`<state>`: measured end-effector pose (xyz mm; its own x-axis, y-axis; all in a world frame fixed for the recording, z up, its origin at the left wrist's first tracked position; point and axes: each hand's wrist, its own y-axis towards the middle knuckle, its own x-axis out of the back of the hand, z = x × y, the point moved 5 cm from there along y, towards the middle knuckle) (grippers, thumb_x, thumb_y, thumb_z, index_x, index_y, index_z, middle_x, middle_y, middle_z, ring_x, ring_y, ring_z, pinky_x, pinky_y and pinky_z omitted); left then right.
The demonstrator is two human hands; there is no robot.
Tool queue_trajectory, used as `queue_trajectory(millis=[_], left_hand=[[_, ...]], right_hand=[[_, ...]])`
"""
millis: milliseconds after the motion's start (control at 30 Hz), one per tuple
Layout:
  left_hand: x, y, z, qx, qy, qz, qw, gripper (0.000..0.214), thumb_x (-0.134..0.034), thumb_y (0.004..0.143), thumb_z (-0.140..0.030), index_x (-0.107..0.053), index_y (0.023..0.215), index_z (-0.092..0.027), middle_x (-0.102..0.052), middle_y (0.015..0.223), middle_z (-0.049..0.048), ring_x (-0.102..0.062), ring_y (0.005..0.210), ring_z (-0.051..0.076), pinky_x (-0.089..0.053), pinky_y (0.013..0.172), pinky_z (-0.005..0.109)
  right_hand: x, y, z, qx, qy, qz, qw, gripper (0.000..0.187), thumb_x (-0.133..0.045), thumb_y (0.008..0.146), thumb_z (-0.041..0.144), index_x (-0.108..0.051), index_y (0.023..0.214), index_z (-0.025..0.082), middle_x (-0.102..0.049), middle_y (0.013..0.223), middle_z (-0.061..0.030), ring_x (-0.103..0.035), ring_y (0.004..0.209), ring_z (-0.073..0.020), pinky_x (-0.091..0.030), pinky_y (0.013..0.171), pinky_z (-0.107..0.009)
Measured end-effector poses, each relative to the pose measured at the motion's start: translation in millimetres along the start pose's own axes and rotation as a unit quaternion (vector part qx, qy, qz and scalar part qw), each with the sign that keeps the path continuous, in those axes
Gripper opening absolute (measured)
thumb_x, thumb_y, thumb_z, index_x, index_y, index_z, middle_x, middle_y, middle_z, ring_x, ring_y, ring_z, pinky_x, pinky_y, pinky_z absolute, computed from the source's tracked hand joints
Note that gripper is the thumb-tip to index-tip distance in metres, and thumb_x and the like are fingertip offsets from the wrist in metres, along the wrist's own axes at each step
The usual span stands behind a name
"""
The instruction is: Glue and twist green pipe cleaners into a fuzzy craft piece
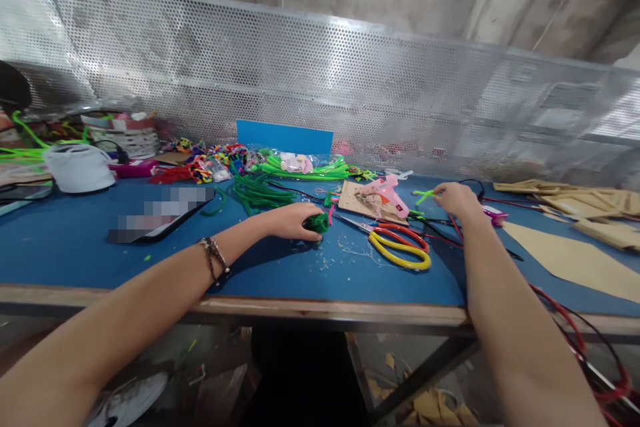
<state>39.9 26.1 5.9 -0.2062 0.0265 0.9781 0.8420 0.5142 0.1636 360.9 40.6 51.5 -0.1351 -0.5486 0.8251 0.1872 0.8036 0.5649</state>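
Observation:
My left hand (293, 219) rests on the blue table (75, 233), its fingers closed around a dark green fuzzy ball of pipe cleaner (318, 222). My right hand (456, 198) is farther right, pinching a short light green pipe cleaner piece (424, 195) just above the tabletop. Between the hands lie scissors with yellow and red handles (400, 244) and a pink glue gun (385, 192) on a piece of cardboard (357, 201).
A bundle of green pipe cleaners (300, 170) and multicoloured ones (220, 159) lie at the back. A phone (160, 213) and a white pot (80, 168) sit at left. Cardboard sheets (575, 257) lie at right, red and black cables (575, 330) hang off the edge. A perforated metal screen (350, 87) stands behind.

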Motion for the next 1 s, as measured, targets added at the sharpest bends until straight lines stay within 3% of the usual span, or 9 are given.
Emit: queue_trajectory(millis=[100,233,367,467,533,667,800,900,1000], left_hand=[[-0.4,-0.8,1.1,0.002,0.020,0.011,1.000,0.042,-0.052,0.073,-0.038,-0.050,0.106,-0.012,-0.055,0.100,0.0084,-0.050,0.091,0.018,-0.036,0.078,0.024],[-0.8,-1.5,2.1,0.023,0.035,0.028,0.999,0.050,-0.048,0.073,-0.047,-0.051,0.107,-0.011,-0.055,0.105,0.0107,-0.050,0.096,0.021,-0.036,0.080,0.025],[-1.1,-1.4,1.2,0.027,0.031,0.030,0.999,0.051,-0.049,0.073,-0.049,-0.052,0.107,-0.011,-0.055,0.104,0.0108,-0.050,0.095,0.021,-0.036,0.080,0.026],[2.2,-0.3,0.6,0.028,0.010,0.001,1.000,0.047,-0.048,0.073,-0.048,-0.053,0.104,-0.013,-0.055,0.098,0.0092,-0.050,0.091,0.020,-0.036,0.078,0.026],[8.5,0.4,1.4,0.037,-0.029,-0.055,0.997,0.044,-0.042,0.077,-0.045,-0.051,0.106,-0.013,-0.056,0.095,0.0080,-0.050,0.088,0.018,-0.036,0.078,0.026],[18.1,1.3,0.1,0.013,-0.061,-0.139,0.988,0.036,-0.030,0.083,-0.036,-0.055,0.094,-0.012,-0.057,0.089,0.0070,-0.050,0.083,0.016,-0.037,0.075,0.024],[18.1,2.8,-1.5,-0.017,-0.048,-0.132,0.990,0.032,-0.033,0.082,-0.030,-0.057,0.070,-0.012,-0.056,0.070,0.0042,-0.049,0.069,0.014,-0.036,0.066,0.023],[20.9,1.8,1.5,0.000,-0.113,-0.153,0.982,0.029,-0.034,0.081,-0.027,-0.056,0.067,-0.014,-0.055,0.065,0.0011,-0.048,0.063,0.011,-0.035,0.061,0.021],[19.0,1.1,3.0,0.017,-0.202,-0.142,0.969,0.025,-0.036,0.080,-0.027,-0.053,0.067,-0.014,-0.049,0.056,-0.0025,-0.043,0.052,0.008,-0.033,0.052,0.018]], right_hand=[[19.2,-0.6,3.5,-0.054,0.078,-0.058,0.994,0.016,-0.052,0.062,0.016,-0.062,0.076,0.015,-0.063,0.062,-0.0073,-0.059,0.065,-0.0214,-0.043,0.061,-0.031],[45.8,-4.1,14.5,-0.104,0.319,-0.181,0.924,0.018,-0.049,0.066,0.017,-0.056,0.083,0.015,-0.058,0.056,-0.0013,-0.054,0.049,-0.0141,-0.044,0.053,-0.027],[68.1,-13.1,44.8,-0.023,0.418,-0.256,0.872,0.017,-0.042,0.074,0.023,-0.057,0.078,0.016,-0.053,0.054,0.0017,-0.047,0.042,-0.0092,-0.039,0.046,-0.022],[70.0,-24.1,93.1,0.118,0.397,-0.167,0.895,0.021,-0.041,0.076,0.025,-0.060,0.077,0.017,-0.050,0.047,0.0036,-0.042,0.039,-0.0079,-0.034,0.044,-0.020],[61.5,-38.3,135.2,0.251,0.336,-0.059,0.906,0.021,-0.043,0.077,0.024,-0.062,0.072,0.016,-0.057,0.054,0.0009,-0.047,0.047,-0.0089,-0.034,0.048,-0.020],[38.0,-74.1,197.4,0.440,0.221,0.102,0.864,0.021,-0.042,0.079,0.017,-0.062,0.076,0.016,-0.064,0.074,-0.0029,-0.053,0.064,-0.0116,-0.035,0.058,-0.022],[34.4,-84.0,210.1,0.424,0.226,0.117,0.869,0.020,-0.041,0.080,0.017,-0.060,0.074,0.014,-0.061,0.067,-0.0039,-0.051,0.060,-0.0118,-0.034,0.057,-0.023],[41.7,-78.8,201.5,0.349,0.333,0.102,0.870,0.014,-0.043,0.078,0.018,-0.057,0.079,0.016,-0.059,0.064,-0.0011,-0.049,0.056,-0.0099,-0.035,0.055,-0.023],[43.4,-74.4,194.6,0.269,0.503,0.152,0.807,0.010,-0.042,0.078,0.020,-0.049,0.084,0.017,-0.058,0.063,0.0007,-0.050,0.054,-0.0079,-0.038,0.053,-0.022]])
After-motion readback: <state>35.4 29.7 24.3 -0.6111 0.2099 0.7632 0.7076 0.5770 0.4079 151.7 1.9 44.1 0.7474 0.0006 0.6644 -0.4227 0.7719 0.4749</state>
